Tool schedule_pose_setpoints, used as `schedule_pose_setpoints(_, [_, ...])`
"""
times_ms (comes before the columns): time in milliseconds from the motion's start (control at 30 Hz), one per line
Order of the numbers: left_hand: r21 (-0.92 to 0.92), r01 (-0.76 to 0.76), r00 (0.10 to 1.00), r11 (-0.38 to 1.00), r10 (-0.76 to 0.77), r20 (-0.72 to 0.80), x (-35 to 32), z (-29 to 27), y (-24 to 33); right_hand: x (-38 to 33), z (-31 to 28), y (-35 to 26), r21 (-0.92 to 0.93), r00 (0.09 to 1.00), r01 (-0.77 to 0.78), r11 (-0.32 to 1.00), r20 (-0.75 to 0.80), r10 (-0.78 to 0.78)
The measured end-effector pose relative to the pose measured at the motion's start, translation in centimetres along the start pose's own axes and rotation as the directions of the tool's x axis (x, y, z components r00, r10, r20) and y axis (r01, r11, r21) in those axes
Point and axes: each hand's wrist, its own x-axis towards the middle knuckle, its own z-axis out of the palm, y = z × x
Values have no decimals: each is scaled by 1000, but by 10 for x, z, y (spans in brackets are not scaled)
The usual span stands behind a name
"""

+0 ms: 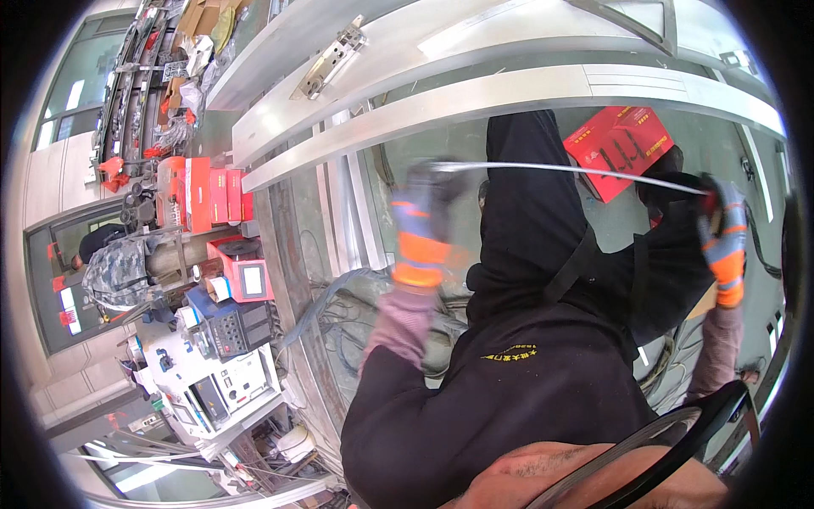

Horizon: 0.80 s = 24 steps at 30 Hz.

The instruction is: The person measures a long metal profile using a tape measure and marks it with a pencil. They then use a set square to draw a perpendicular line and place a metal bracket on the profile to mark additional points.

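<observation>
A thin pale tape measure blade (577,170) stretches across in front of my body, bowed slightly, over my dark trousers. Its left end meets the dark fingers of my left hand (426,212), which is closed on it and smeared by motion. At the other end, my right hand (723,229) is wrapped round a small, partly hidden body with a bit of red (709,202) showing. Grey and orange work gloves cover both hands. Just beyond the blade lies a long silver metal profile (475,100).
A red box (617,151) sits on the floor near my feet. Wider metal profiles cross the far side, one carrying a lock-like fitting (331,59). Cables (339,318) lie coiled on the floor at left. Farther left are a white machine (225,390), red boxes (203,195) and another person (123,267).
</observation>
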Motion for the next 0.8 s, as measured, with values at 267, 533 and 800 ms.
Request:
schedule_pose_setpoints(267, [-291,-389,757,874,123,-642,97,-285,64,-45,-36,155,131,995,-90,987,46,85])
schedule_pose_setpoints(533, [-186,-194,886,963,90,-454,93,-134,4,47,32,-30,-158,987,111,981,-94,-127])
schedule_pose_setpoints(800, [-205,-332,823,921,176,-541,118,-267,31,89,40,-76,25,985,151,988,-93,-148])
